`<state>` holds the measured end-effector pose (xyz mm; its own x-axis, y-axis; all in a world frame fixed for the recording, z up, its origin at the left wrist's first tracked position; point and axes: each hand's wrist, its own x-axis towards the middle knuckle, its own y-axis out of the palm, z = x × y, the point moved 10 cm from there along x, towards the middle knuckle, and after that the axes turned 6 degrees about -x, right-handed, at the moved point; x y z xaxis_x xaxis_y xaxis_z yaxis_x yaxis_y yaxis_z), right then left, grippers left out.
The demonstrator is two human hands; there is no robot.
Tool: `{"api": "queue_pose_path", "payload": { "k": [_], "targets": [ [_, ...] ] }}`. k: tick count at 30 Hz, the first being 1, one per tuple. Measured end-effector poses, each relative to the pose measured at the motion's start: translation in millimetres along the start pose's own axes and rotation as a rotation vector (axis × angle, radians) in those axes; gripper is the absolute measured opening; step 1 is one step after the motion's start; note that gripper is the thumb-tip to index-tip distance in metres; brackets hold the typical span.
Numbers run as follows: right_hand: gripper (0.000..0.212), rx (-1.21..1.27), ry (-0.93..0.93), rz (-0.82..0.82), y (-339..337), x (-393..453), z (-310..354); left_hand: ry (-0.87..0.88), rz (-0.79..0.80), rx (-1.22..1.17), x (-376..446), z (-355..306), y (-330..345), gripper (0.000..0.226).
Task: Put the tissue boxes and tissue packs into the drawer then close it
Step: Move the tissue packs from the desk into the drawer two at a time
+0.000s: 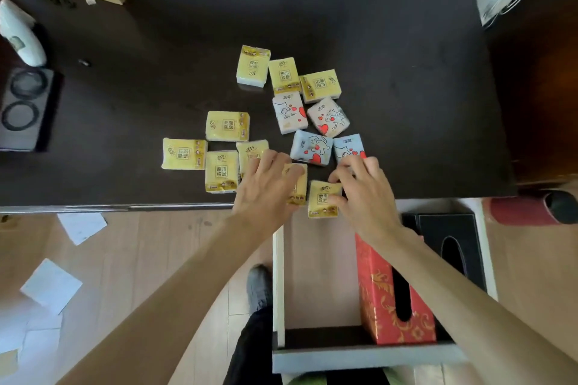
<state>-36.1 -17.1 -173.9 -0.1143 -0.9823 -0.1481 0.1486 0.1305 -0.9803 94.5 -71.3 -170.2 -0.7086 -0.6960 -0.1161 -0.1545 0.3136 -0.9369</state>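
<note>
Soft, glossy yellow tissue packs (227, 125) printed with 原木纯品 and pale cat-and-heart packs (289, 114) lie scattered on the dark matte tabletop (391, 72). The left hand (266, 187) spreads over one yellow pack at the near edge, while the right hand (364, 187) has its fingers (336, 176) curled on another (322, 198). Below, the open drawer (278, 275) holds a red-and-gold patterned tissue box (380, 291) and a black one (450, 237).
</note>
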Motion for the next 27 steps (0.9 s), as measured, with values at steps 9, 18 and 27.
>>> {"api": "queue_pose_path", "payload": {
  "k": [9,18,27],
  "targets": [
    [0.024,0.413,0.149,0.161,39,-96,-54,-0.074,-0.060,-0.283,-78,-37,46,0.064],
    [0.052,-0.009,-0.018,0.335,134,-61,-54,0.073,0.054,0.106,-36,-47,157,0.066],
    [0.113,-0.175,-0.174,0.349,154,-55,-51,0.163,-0.118,0.226,-34,-46,166,0.080]
  ]
}}
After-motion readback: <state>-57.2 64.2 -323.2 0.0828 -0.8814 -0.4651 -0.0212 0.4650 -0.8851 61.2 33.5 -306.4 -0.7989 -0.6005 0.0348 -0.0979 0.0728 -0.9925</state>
